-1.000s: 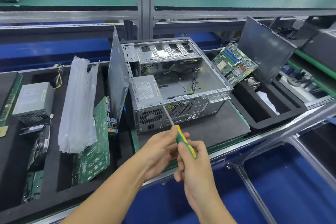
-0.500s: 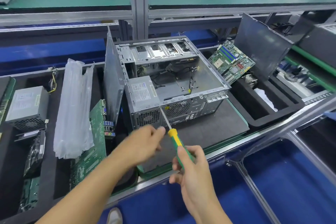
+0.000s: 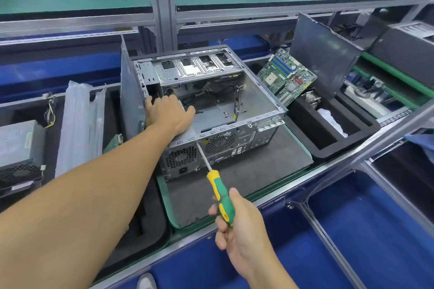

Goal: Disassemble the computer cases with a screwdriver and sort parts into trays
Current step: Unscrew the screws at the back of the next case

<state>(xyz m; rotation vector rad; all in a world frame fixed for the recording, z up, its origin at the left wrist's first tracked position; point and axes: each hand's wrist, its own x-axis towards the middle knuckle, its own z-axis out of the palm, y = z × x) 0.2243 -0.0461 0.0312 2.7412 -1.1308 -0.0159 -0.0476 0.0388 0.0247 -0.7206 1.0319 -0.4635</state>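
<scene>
An open grey computer case (image 3: 256, 91) lies on a dark mat (image 3: 237, 178) in the middle. My left hand (image 3: 168, 112) reaches into the case and lies on the power supply unit at its near left corner, fingers spread over its top. My right hand (image 3: 237, 220) grips the green and yellow screwdriver (image 3: 217, 189) in front of the case; the shaft points up at the case's rear panel, near the fan grille. A grey side panel (image 3: 130, 98) stands upright against the case's left side.
A black foam tray (image 3: 328, 129) to the right holds a green motherboard (image 3: 285, 75), a dark panel (image 3: 326, 58) and white wrapping. The left tray holds a power supply (image 3: 20, 145) and plastic bags (image 3: 78, 124). Blue bins (image 3: 352, 237) lie below the metal rail.
My left hand let go of the screwdriver shaft and moved forward into the case onto the power supply. The right hand keeps the screwdriver, drawn slightly back.
</scene>
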